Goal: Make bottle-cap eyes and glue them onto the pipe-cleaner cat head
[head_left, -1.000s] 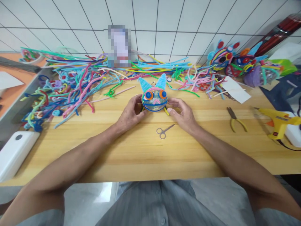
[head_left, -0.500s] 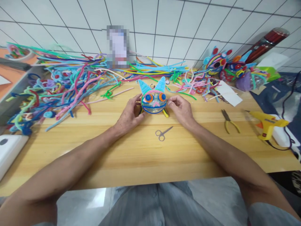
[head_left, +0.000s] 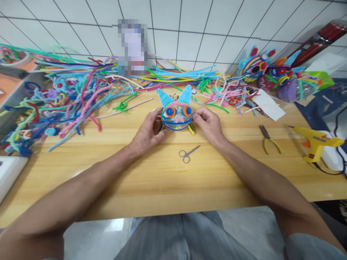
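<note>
both hands, left hand (head_left: 148, 133) and right hand (head_left: 208, 124), grip pinching the pipe-cleaner face (head_left: 176, 115); bare table (head_left: 162, 180) in front.

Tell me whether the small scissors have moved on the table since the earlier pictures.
No. The small scissors lie in the same spot on the wooden table, same angle, in front of the pipe-cleaner face and left of the pliers; only the camera shifted.

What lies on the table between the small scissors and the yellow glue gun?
In the head view, yellow-handled pliers lie between the scissors and glue gun; otherwise bare table.
</note>
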The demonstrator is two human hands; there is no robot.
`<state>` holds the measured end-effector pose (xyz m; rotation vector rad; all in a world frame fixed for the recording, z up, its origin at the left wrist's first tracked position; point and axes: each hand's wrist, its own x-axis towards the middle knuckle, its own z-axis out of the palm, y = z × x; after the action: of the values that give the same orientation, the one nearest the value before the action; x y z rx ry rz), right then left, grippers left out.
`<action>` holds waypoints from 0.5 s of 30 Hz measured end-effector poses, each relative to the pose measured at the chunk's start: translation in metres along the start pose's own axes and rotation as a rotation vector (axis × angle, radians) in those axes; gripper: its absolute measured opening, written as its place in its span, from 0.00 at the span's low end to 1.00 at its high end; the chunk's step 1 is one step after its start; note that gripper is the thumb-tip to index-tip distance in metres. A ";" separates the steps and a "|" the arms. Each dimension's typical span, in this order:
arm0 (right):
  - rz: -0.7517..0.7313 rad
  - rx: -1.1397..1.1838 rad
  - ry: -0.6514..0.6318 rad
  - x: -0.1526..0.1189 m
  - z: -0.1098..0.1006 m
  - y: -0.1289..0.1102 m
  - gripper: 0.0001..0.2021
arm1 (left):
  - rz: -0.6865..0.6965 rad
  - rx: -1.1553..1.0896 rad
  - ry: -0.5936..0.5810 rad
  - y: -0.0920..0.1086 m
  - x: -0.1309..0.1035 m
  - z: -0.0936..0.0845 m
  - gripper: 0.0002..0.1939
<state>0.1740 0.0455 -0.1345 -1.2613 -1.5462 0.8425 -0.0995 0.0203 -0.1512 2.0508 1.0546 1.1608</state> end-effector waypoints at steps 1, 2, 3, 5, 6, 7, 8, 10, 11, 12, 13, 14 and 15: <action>0.005 0.004 -0.007 0.000 0.000 0.000 0.12 | -0.006 -0.001 -0.004 0.000 0.000 0.000 0.39; 0.010 0.009 -0.012 0.001 -0.001 0.001 0.11 | -0.012 -0.003 -0.010 0.000 0.000 0.000 0.40; 0.015 0.016 -0.015 0.001 -0.001 0.001 0.11 | -0.017 -0.007 -0.016 0.000 0.000 0.000 0.40; 0.021 0.034 -0.020 0.001 -0.002 0.000 0.11 | -0.023 -0.014 -0.023 0.001 0.000 -0.001 0.40; 0.020 0.043 -0.023 0.001 -0.002 -0.001 0.12 | -0.025 -0.019 -0.025 0.002 0.000 -0.001 0.39; 0.017 0.050 -0.026 0.001 -0.002 -0.001 0.13 | -0.024 -0.022 -0.024 0.002 0.000 -0.001 0.39; 0.014 0.055 -0.027 0.001 -0.002 -0.002 0.14 | -0.023 -0.024 -0.023 0.002 0.000 -0.001 0.39; 0.008 0.058 -0.024 0.001 -0.002 -0.002 0.15 | -0.023 -0.026 -0.021 0.003 0.000 -0.001 0.39; 0.007 0.058 -0.021 0.001 -0.001 -0.002 0.15 | -0.024 -0.030 -0.020 0.003 0.000 0.000 0.39; 0.007 0.058 -0.018 0.001 -0.001 -0.001 0.15 | -0.026 -0.037 -0.020 0.003 0.000 0.000 0.38; 0.006 0.055 -0.014 0.001 0.000 0.000 0.15 | -0.031 -0.048 -0.020 0.003 0.000 0.001 0.38; 0.003 0.052 -0.012 0.002 0.000 0.001 0.15 | -0.041 -0.067 -0.014 0.002 0.000 0.002 0.38; 0.001 0.049 -0.010 0.002 0.001 0.001 0.14 | -0.052 -0.087 -0.008 0.002 0.000 0.002 0.38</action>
<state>0.1737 0.0473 -0.1353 -1.2246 -1.5235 0.8831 -0.0969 0.0192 -0.1505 1.9480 1.0289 1.1509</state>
